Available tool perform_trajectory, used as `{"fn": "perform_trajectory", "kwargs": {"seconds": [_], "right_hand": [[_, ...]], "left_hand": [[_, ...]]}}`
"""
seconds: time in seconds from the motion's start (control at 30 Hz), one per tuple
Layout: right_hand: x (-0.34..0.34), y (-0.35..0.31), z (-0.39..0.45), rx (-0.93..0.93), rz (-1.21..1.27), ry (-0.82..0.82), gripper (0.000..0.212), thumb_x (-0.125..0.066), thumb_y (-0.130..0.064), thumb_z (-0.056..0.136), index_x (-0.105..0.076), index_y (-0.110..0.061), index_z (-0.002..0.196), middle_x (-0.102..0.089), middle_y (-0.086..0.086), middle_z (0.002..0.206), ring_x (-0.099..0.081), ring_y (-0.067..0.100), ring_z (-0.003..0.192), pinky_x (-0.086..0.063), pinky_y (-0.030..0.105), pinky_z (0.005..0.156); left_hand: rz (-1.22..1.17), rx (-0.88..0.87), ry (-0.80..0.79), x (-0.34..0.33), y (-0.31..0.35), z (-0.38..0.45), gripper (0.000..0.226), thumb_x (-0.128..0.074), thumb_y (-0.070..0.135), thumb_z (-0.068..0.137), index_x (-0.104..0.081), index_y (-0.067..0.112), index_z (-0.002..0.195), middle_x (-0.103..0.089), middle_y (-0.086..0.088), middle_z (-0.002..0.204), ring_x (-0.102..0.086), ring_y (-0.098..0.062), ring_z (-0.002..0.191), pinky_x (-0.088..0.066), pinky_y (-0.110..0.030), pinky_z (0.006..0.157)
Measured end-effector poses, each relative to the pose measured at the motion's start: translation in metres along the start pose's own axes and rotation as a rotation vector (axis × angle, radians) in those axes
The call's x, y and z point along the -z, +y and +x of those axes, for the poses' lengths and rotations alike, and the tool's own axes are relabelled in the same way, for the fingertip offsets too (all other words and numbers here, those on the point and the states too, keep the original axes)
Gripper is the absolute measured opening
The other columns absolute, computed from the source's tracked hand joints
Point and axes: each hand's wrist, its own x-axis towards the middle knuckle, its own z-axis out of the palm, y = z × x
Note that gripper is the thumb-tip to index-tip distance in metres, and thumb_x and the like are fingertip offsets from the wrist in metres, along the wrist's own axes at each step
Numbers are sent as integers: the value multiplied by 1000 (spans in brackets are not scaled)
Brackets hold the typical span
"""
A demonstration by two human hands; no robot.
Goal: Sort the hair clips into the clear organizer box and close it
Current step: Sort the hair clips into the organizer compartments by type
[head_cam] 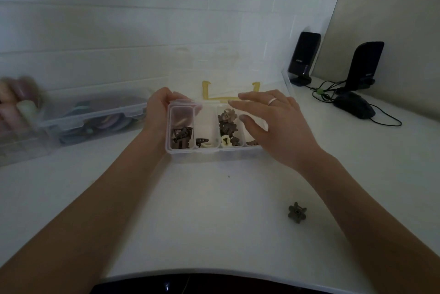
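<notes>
The clear organizer box (215, 149) is seen at the frame's centre on the white table (214, 210), lid raised. Its far left corner is gripped by the left hand (158, 109), fingers curled over the rim. The right hand (271, 122) is held above the right compartments, fingers spread (holding nothing). One brown hair clip (297, 212) lies apart, lower right.

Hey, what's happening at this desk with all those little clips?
A person is sorting small hair clips into a clear organizer box on a white desk. The left hand grips the box's far left corner, while the right hand hovers open over its right side. Several compartments already hold brown and cream clips. The lid stands open, and one brown flower-shaped clip is lying loose on the desk.
</notes>
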Motion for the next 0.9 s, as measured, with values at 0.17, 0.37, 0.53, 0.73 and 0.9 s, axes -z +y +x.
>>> {"fn": "perform_trajectory", "kwargs": {"seconds": [0.17,0.37,0.53,0.73,0.9], "right_hand": [[32,5,-2,-123,379,-238,6,-66,-29,82,-68,-27,77,-57,-13,51,-47,4,46,-35,10,51],[50,-4,-51,-155,143,-554,36,-54,-66,68,-54,-32,80,-49,-5,53,-37,5,45,-34,21,52],[50,-14,-89,-240,-73,-660,49,-47,-77,66,-39,-31,82,-49,-11,60,-46,1,57,-30,17,53],[41,-15,-88,-196,62,-483,27,-51,-56,83,-41,-33,74,-49,-11,61,-46,4,55,-31,16,52],[35,-16,-57,-153,392,-270,14,-55,-33,88,-50,-26,76,-54,0,66,-47,14,59,-36,18,54]], "left_hand": [[27,-6,60,5,1,3,25,-45,9,56,-50,13,31,-49,2,39,-51,-11,35,-45,-18,41],[-49,-1,30,3,1,4,13,-46,12,49,-49,11,37,-47,2,41,-49,-12,38,-47,-19,43],[5,2,3,2,0,0,17,-47,15,49,-50,15,32,-47,5,40,-49,-10,39,-47,-17,48],[32,-32,12,4,-1,-5,9,-48,17,49,-51,13,42,-48,3,43,-48,-12,42,-45,-16,48],[1,-34,-19,2,0,-8,18,-46,16,49,-52,15,32,-50,4,39,-50,-10,38,-45,-17,49]]}}
